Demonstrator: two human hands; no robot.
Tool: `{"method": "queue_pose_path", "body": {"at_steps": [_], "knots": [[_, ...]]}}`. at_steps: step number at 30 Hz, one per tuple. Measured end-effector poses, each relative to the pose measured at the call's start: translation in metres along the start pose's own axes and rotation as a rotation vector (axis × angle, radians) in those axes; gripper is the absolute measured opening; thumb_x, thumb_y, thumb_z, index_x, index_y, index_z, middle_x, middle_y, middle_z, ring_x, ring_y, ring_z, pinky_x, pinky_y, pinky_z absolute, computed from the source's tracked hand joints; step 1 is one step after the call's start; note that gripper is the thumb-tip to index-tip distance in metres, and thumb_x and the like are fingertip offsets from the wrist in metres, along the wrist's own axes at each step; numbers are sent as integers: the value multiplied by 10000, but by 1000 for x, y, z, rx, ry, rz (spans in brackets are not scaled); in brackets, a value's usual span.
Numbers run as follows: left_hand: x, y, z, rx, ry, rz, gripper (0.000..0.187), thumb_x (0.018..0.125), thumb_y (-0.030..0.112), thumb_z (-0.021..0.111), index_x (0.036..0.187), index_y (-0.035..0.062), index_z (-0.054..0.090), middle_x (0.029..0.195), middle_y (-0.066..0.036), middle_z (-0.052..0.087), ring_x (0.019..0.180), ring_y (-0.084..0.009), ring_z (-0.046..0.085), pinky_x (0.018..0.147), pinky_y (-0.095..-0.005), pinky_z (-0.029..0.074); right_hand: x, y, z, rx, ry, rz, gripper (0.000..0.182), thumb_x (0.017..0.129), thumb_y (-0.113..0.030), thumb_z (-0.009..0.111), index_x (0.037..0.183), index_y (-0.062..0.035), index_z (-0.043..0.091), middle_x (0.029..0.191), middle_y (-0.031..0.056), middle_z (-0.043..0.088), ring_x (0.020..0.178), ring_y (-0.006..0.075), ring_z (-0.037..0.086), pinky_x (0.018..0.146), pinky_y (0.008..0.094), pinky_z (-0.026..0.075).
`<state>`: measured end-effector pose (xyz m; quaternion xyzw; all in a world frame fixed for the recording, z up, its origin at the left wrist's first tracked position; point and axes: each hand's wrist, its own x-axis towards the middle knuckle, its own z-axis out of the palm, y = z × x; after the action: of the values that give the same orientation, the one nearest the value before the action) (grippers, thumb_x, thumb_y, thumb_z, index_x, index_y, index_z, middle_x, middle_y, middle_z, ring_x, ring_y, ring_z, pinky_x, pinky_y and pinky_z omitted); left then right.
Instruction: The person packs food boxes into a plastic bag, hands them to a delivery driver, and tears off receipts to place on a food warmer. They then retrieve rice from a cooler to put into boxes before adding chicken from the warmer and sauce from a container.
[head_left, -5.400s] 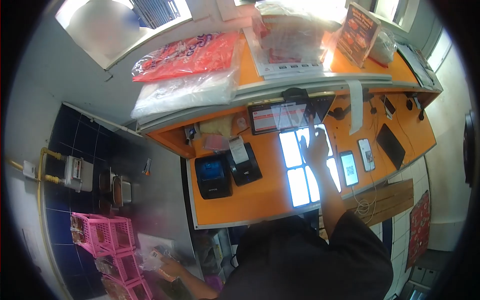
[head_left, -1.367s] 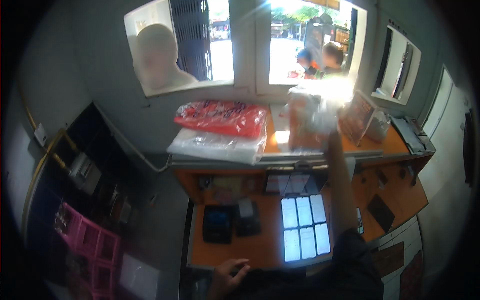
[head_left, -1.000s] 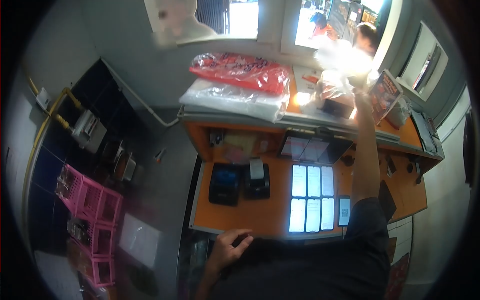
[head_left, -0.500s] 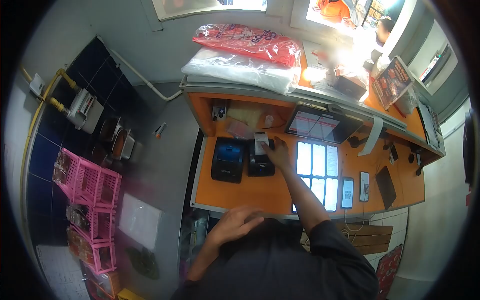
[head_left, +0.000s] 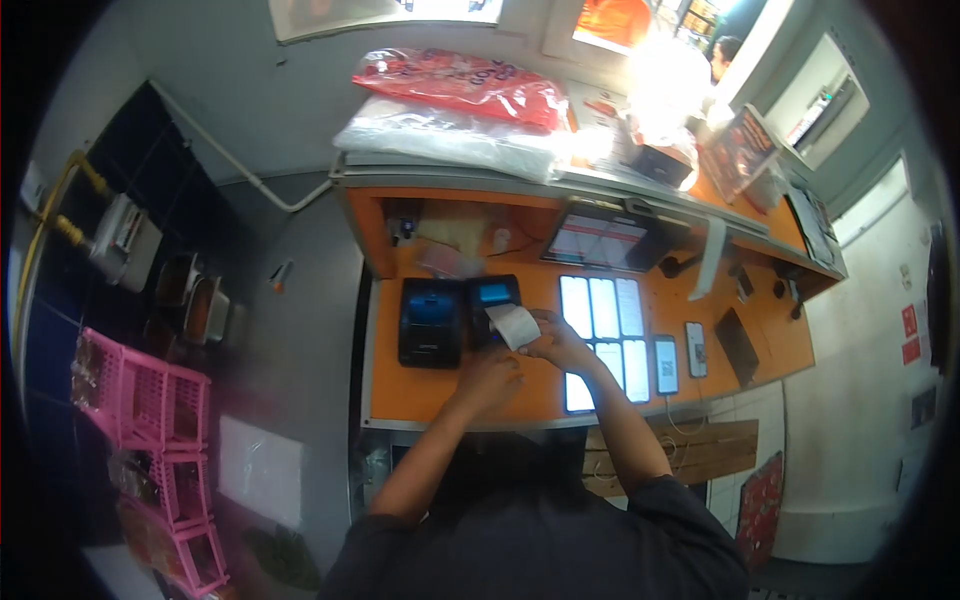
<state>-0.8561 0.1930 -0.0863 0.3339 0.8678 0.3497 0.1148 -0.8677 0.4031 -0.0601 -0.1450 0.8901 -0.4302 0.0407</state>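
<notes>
A white paper receipt (head_left: 515,326) is gripped at its right side by the fingers of my right hand (head_left: 558,345). It is tilted and lifted over the front of a black receipt printer (head_left: 492,293), whose lower part it hides. My left hand (head_left: 490,383) is just below the receipt, fingers partly spread and slightly blurred, fingertips close to the paper's lower edge. A second black printer (head_left: 430,325) stands to the left on the orange counter (head_left: 400,395).
Several lit phones (head_left: 605,310) lie in rows right of my hands, beside a phone with a QR code (head_left: 665,365). A monitor (head_left: 600,238) stands behind them. Plastic-wrapped bags (head_left: 455,110) lie on the upper shelf. Pink baskets (head_left: 140,395) stand at left.
My right hand has pulled the receipt away from the printer, toward me. My left hand has risen from near my body to the receipt. The view has shifted slightly.
</notes>
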Motion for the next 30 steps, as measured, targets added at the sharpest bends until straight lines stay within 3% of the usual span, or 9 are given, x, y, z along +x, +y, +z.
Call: {"method": "queue_pose_path", "body": {"at_steps": [2, 5, 8, 10, 13, 18, 21, 26, 30], "knots": [[9, -12, 23, 146, 58, 64, 340, 887, 301, 630, 1110, 52, 690, 1356, -180, 529, 1267, -372, 490, 1059, -440, 400, -19, 21, 3, 553, 53, 314, 306, 799, -177, 784, 1083, -73, 736, 1303, 127, 581, 1243, 288, 523, 1049, 433, 421], [24, -24, 38, 296, 237, 53, 321, 876, 268, 630, 1135, 84, 682, 1402, -207, 468, 1369, -404, 361, 1097, -528, 339, -37, -34, -16, 521, 253, 151, 285, 809, -134, 783, 1075, -50, 722, 1252, 98, 600, 1175, 236, 557, 1034, 395, 430], [14, -17, 44, 499, 316, 159, 328, 870, 244, 652, 1144, 65, 672, 1362, -191, 517, 1263, -381, 496, 1042, -451, 412, -58, -71, -32, 507, 345, -84, 263, 855, -183, 762, 1056, -24, 702, 1061, 86, 671, 1018, 176, 623, 936, 339, 485], [22, 2, 37, -272, 315, -117, 334, 879, 204, 648, 1175, 49, 644, 1254, -216, 592, 1170, -388, 570, 962, -421, 469, -71, -94, -49, 449, 120, 225, 265, 907, -228, 717, 1079, -27, 706, 988, 79, 699, 929, 171, 661, 845, 342, 523], [2, 58, 18, -965, 419, -237, 328, 982, 248, 603, 1194, -2, 614, 1061, -103, 669, 981, -210, 636, 872, -332, 491, -92, -77, -44, 495, 139, 167, 286, 961, -253, 655, 1101, -6, 693, 968, 65, 690, 908, 153, 655, 807, 309, 526], [-29, 133, 36, -731, 371, -96, 343, 1011, 267, 571, 1210, -10, 610, 1061, -67, 671, 951, -138, 622, 857, -300, 491, -107, -56, -44, 650, 117, -21, 263, 975, -229, 633, 1085, 3, 690, 956, 53, 650, 924, 163, 633, 815, 303, 509], [-38, 149, 61, -901, 501, -236, 327, 1001, 243, 591, 1201, -14, 616, 1041, -58, 677, 953, -120, 621, 855, -290, 489, -98, -40, -85, 321, -42, -89, 245, 944, -265, 662, 960, -21, 681, 890, 101, 641, 824, 204, 629, 742, 309, 500], [-90, 174, 101, -856, 741, -531, 274, 990, 208, 608, 1132, -25, 637, 1006, -60, 687, 908, -112, 625, 815, -281, 491, -18, -9, -208, -207, 768, -570, 38, 853, -103, 690, 889, -109, 679, 900, 65, 693, 856, 226, 662, 777, 377, 498], [-124, 189, 122, -920, 865, -680, 238, 984, 192, 618, 1095, -16, 651, 986, -61, 689, 888, -109, 625, 799, -283, 491, 36, 2, -284, -558, 872, -164, 235, 927, -313, 611, 889, -88, 668, 923, 122, 682, 915, 330, 644, 851, 467, 464]]}}
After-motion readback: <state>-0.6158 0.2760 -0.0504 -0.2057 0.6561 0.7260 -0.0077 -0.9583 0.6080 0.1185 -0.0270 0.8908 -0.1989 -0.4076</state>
